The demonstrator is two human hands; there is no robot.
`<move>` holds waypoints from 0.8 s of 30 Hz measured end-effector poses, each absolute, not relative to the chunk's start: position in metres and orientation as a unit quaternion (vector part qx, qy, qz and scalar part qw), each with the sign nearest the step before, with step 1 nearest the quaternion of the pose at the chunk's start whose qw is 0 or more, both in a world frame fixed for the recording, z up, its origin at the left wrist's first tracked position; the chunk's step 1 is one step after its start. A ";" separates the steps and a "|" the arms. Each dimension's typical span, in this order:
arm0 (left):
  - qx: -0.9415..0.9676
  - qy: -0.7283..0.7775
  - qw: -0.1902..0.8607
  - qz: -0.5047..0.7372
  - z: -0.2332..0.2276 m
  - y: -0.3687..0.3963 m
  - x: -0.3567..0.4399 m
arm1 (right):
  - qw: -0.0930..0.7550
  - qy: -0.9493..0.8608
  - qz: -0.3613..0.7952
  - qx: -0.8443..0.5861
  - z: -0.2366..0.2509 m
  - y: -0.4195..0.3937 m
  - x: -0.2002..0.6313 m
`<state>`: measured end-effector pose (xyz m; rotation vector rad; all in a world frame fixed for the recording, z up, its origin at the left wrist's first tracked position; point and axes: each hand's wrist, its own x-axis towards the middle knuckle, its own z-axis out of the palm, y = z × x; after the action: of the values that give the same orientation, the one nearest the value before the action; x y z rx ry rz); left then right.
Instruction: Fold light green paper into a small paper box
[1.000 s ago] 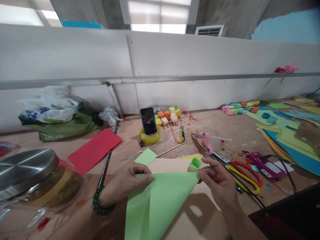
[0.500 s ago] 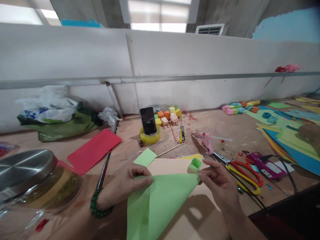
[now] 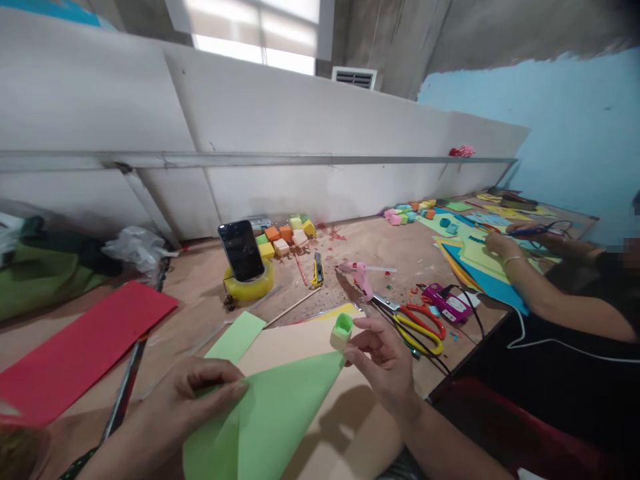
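Green paper: the green paper sheet (image 3: pixel 280 413) is thin and matte, folded to a sharp point, and lies on a tan card sheet (image 3: pixel 325 433) at the near edge of the wooden table (image 3: pixel 400 247).
Left hand: the left hand (image 3: pixel 185 400) pinches the folded edge of the paper between thumb and fingertips, pressing it flat.
Right hand: the right hand (image 3: pixel 385 360) has its fingers curled and closed on the pointed tip of the paper, just beside a small green foam cube (image 3: pixel 343 328).
Loose tools: a pink glue gun (image 3: pixel 357 273) and orange-and-yellow scissors (image 3: pixel 417 330) lie just beyond the right hand.
Phone: a dark glossy phone (image 3: pixel 241 250) stands upright in a yellow tape roll (image 3: pixel 250 288).
Blocks: coloured foam cubes (image 3: pixel 285 235) are heaped by the white wall.
Red sheet: a flat red paper sheet (image 3: pixel 80 347) lies to the left.
Neighbour: another person's hand (image 3: pixel 497 243) rests on layered coloured sheets (image 3: pixel 475 257) at the right.
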<state>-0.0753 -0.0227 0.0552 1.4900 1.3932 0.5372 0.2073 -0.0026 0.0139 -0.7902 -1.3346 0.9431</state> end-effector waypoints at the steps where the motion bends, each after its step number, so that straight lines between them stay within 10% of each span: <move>1: 0.617 0.571 0.496 0.216 0.055 -0.022 -0.076 | 0.606 -0.583 0.413 -0.350 0.014 -0.003 0.208; 15: 0.703 0.606 0.366 0.072 0.042 -0.006 -0.043 | 0.292 -0.759 0.242 -0.529 -0.007 -0.012 0.218; 24: 0.734 0.640 0.227 -0.025 0.054 -0.013 -0.029 | 0.259 -0.812 0.086 -0.516 -0.021 -0.012 0.214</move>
<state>-0.0288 -0.0134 0.0538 2.0217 1.7635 -0.0680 0.2139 -0.0124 -0.0214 -1.3986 -2.2011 0.2335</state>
